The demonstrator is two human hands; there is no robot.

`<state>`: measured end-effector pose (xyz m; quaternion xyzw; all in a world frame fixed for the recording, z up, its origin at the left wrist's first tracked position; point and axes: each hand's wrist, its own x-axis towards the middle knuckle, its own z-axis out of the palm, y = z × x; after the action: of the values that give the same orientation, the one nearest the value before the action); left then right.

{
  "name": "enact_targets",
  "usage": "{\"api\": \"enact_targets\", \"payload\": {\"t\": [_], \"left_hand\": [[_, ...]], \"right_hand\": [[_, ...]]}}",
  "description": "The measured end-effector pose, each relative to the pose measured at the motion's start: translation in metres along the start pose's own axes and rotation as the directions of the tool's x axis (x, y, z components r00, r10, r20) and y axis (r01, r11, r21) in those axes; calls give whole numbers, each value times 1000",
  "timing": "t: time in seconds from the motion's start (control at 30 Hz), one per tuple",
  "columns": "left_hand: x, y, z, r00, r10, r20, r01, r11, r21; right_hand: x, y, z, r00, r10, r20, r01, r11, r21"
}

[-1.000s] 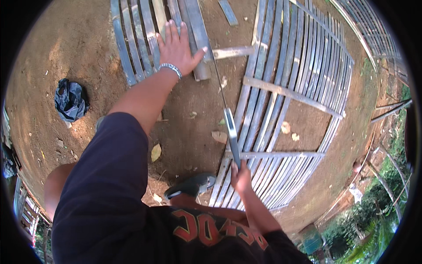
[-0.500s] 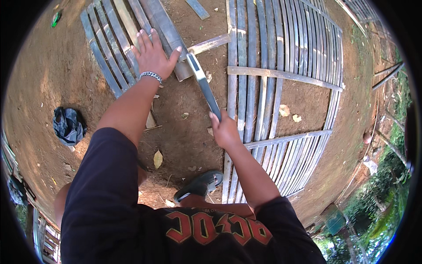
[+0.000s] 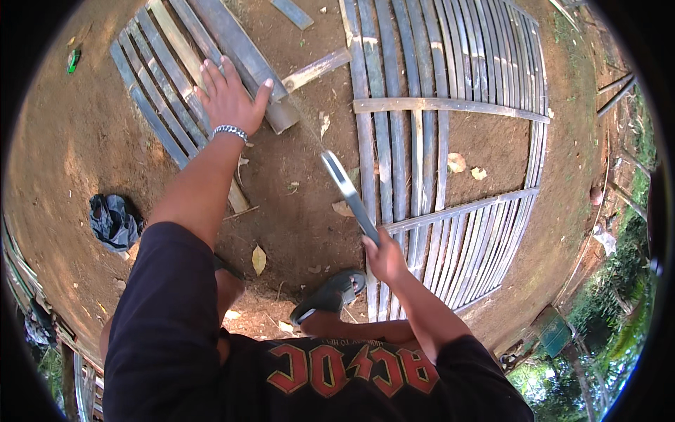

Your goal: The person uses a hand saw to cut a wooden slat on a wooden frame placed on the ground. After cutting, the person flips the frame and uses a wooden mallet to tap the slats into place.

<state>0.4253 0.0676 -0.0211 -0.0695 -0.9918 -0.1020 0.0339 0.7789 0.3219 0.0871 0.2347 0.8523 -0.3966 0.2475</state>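
My left hand [image 3: 230, 102] lies flat with fingers spread on a slatted bamboo panel [image 3: 163, 83], beside a wide grey plank [image 3: 242, 43] along its right edge. A chain bracelet [image 3: 230, 131] is round that wrist. Below and to the right, my right hand [image 3: 387, 259] is closed round the near end of a long narrow grey tool [image 3: 360, 209]. Its far end is bright, with a dark strip along it, and points at the plank's near end without touching it. The tool's exact kind I cannot make out. A short wooden strip [image 3: 316, 70] lies by the plank.
A large slatted bamboo panel with crosspieces [image 3: 450, 105] lies to the right. On the dirt ground are a black plastic bag [image 3: 114, 224] at the left, a small green object [image 3: 73, 61], a loose slat [image 3: 292, 13] and dry leaves [image 3: 259, 260]. My sandalled foot [image 3: 330, 295] is near the panel.
My right hand has drawn the tool back toward me and to the right, so its far end has left the plank's edge. The left hand stays on the slats. The view has shifted slightly.
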Motion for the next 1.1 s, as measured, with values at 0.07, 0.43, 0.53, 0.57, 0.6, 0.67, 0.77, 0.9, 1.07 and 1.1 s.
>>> {"api": "enact_targets", "payload": {"t": [0.07, 0.43, 0.53, 0.57, 0.6, 0.67, 0.77, 0.9, 1.07, 1.1], "left_hand": [[2, 5, -7, 1000, 9, -1, -9, 1000, 18], [8, -3, -7, 999, 3, -35, -2, 1000, 25], [10, 14, 1, 998, 20, -52, -21, 1000, -15], [8, 12, 0, 999, 19, -44, -20, 1000, -24], [11, 8, -2, 998, 27, -50, -27, 1000, -12], [6, 4, 1, 999, 12, -39, -12, 1000, -5], [3, 4, -7, 1000, -1, -20, 1, 1000, -2], [9, 18, -3, 1000, -2, 17, 2, 1000, 2], [4, 0, -3, 999, -3, -36, 4, 1000, 21], [10, -5, -3, 998, -8, -56, 9, 1000, 21]], "right_hand": [[6, -4, -5, 995, 88, 44, -88, 996, 9], [-4, 4, -12, 1000, 22, 17, -23, 1000, 20], [105, -95, -14, 976, 190, 110, -176, 977, -125], [119, -111, -11, 977, 173, 122, -157, 979, -131], [98, -97, -6, 987, 142, 75, -135, 987, -84], [23, -27, 3, 995, 99, -6, -99, 995, -24], [-14, -6, -19, 999, 34, 18, -34, 999, -2], [87, -83, -18, 992, 101, 76, -93, 991, -99], [-19, 22, -18, 999, -44, 5, 44, 999, 0], [-32, 16, -32, 997, -24, 76, 26, 999, -28]]}}
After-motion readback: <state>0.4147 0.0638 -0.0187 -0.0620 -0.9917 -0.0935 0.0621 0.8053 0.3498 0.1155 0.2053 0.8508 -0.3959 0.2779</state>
